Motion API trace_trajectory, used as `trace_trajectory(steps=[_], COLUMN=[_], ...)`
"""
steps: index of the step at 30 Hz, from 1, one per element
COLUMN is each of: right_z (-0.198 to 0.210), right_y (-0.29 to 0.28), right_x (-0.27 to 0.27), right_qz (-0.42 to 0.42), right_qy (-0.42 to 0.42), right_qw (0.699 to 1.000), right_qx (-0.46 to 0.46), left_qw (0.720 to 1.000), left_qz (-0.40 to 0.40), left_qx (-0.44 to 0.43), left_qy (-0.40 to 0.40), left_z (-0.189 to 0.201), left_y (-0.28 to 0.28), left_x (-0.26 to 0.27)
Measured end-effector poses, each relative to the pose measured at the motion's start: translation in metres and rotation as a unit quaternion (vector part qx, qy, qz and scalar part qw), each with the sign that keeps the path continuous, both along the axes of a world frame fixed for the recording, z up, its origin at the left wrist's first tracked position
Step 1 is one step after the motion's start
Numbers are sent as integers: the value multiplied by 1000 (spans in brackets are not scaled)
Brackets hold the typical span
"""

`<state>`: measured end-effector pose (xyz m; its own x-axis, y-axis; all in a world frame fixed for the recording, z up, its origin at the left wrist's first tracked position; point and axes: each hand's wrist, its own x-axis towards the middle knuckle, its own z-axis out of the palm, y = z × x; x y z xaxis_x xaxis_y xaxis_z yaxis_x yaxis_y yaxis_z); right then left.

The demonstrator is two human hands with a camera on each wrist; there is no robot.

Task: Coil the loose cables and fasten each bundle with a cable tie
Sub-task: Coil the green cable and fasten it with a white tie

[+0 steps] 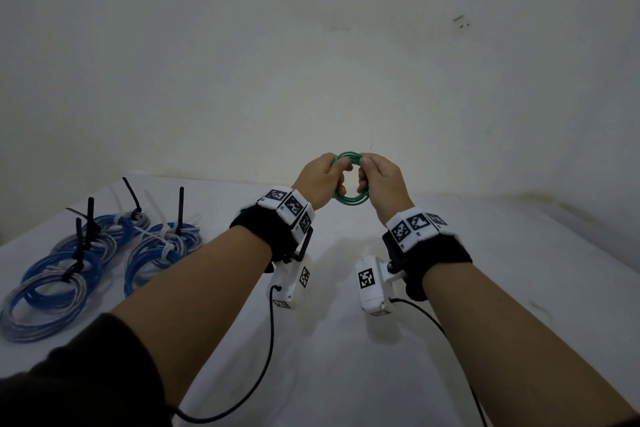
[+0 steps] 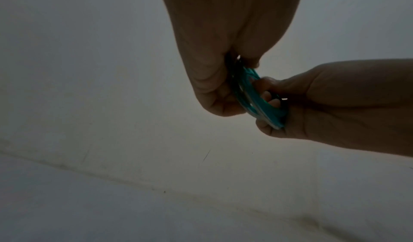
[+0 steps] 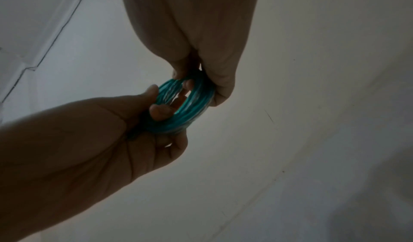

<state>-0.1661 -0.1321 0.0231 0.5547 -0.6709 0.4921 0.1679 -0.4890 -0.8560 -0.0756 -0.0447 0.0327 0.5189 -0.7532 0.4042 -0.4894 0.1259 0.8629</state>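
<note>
A small coil of green cable (image 1: 350,201) is held up in the air above the white table (image 1: 346,340), in front of the wall. My left hand (image 1: 323,180) grips its left side with fingers curled through the ring. My right hand (image 1: 379,180) grips its right side the same way. The left wrist view shows the green coil (image 2: 257,102) edge-on between the left hand (image 2: 223,90) and the right hand (image 2: 312,108). In the right wrist view the coil (image 3: 190,104) sits between the right hand (image 3: 208,69) and the left hand (image 3: 134,122). No tie shows on it.
Several blue and silver cable coils (image 1: 69,270) lie on the table at the left, each bound with black cable ties (image 1: 180,211) or white cable ties (image 1: 154,208) that stick upward. A pale wall (image 1: 311,45) rises behind the table.
</note>
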Motion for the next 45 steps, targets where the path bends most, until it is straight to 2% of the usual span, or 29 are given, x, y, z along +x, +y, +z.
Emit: trace_trajectory(steps=[2,5,7,12,20,23,26,30,35,40,42,45], right_z=[0,-1,-1,-1,-7,-8,-5,-4,0,0,-1,-3], right_y=[-3,-7,-8,-12,-15,-13,-8,-3,-3,-5,-5,-4], right_x=[-4,-12,-17,-28,-40,-42,-41,-39,-39,-38,-37,-35], right_qz=[-2,-8,-5,1,-26,-19,-7,-10,-20,-31,-33,-20], right_qy=[3,5,5,-12,-33,-44,-50,-48,-48,-54,-50,-50], right_qw=[1000,1000,1000,1000,997,996,995,994,996,995,995,994], right_qx=[0,7,12,25,61,75,90,98,78,83,81,92], left_qw=[1000,991,983,984,978,987,995,994,990,998,999,999], left_qz=[-19,-67,-96,-117,-149,-125,-85,-71,-78,-38,-23,-18], left_qx=[22,58,77,63,48,79,55,7,-10,44,36,-9], left_qy=[9,101,134,117,138,71,23,83,121,-7,-4,49], left_z=[1,7,10,8,3,4,4,3,-2,2,2,3], left_y=[-4,-4,-2,-4,-3,0,-3,-6,-3,-3,-5,-8], left_x=[-3,-10,-14,-22,-36,-37,-35,-39,-40,-36,-36,-38])
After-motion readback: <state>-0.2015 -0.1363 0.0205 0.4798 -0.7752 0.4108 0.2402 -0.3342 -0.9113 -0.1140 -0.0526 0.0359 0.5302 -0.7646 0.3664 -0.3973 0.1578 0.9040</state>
